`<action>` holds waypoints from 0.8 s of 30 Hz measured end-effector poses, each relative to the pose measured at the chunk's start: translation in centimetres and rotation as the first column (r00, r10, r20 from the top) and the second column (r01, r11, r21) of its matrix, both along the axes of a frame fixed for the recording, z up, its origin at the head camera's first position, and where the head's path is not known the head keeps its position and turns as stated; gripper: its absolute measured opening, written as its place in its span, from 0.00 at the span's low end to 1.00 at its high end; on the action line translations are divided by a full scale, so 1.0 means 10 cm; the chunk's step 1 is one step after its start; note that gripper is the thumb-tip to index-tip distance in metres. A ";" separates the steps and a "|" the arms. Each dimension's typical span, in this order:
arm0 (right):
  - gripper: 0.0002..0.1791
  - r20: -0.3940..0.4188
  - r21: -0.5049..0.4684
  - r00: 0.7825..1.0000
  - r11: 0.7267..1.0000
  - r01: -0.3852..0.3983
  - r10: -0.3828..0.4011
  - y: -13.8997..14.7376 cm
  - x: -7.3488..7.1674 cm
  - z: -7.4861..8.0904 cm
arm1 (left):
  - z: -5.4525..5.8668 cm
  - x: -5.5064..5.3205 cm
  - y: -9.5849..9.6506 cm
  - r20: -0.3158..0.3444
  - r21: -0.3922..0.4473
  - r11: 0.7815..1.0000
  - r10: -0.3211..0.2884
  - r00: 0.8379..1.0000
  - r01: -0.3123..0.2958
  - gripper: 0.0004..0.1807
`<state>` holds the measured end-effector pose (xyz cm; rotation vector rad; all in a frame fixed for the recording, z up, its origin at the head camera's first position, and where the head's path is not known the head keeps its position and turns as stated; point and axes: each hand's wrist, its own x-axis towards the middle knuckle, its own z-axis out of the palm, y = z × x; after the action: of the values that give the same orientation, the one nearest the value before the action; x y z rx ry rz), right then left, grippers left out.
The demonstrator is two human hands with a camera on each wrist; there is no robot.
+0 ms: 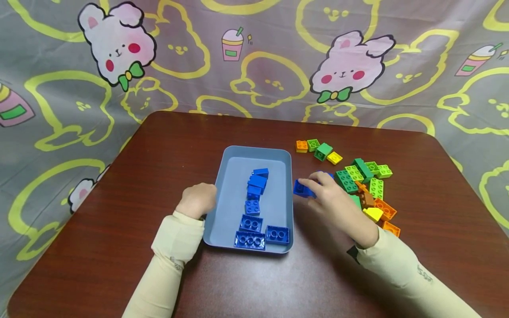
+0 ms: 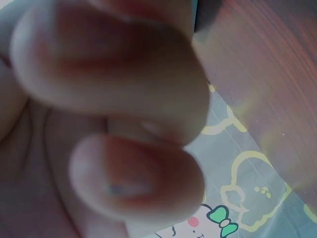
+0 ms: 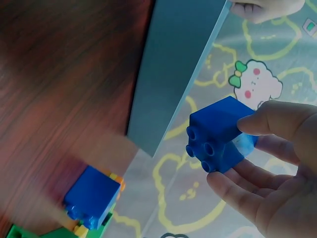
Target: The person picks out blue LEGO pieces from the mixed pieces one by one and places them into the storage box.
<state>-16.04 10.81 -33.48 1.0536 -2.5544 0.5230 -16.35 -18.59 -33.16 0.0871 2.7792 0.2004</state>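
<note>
My left hand (image 1: 197, 201) is at the left rim of a grey-blue tray (image 1: 222, 176), its fingers curled, gripping the edge. The left wrist view shows curled fingers (image 2: 138, 178) close up and blurred. Just beyond the tray's right side, my right hand (image 1: 332, 201) pinches a blue toy brick (image 3: 223, 131) between thumb and fingers, its studs facing away from the palm. Several blue bricks (image 1: 252, 207) lie in the tray in a rough column. Another blue brick (image 3: 94, 193) lies on the table, mostly hidden by the right hand in the head view.
Green, yellow, orange and brown bricks (image 1: 375, 187) lie scattered at the right of the dark wooden table (image 1: 175, 145). A smaller group with a green brick (image 1: 323, 151) is behind the right hand. A patterned cloth (image 1: 274, 57) hangs behind the table.
</note>
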 end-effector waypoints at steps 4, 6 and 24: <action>0.24 0.003 0.011 1.000 1.000 -0.004 0.004 -0.07 0.02 -0.01 | 0.01 0.00 0.00 -0.003 0.001 1.000 0.001 1.000 -0.001 0.11; 0.23 0.005 0.011 1.000 1.000 -0.013 0.013 -0.10 0.04 -0.01 | 0.01 0.00 0.00 -0.003 0.002 1.000 0.000 1.000 0.000 0.11; 0.25 0.043 0.066 0.993 0.991 -0.114 0.111 -0.31 0.12 -0.02 | 0.00 0.00 0.00 -0.011 0.002 1.000 -0.008 1.000 0.008 0.12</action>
<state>-14.89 7.73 -33.65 1.2290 -2.5742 0.4921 -16.35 -18.60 -33.19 0.1007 2.7893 0.2015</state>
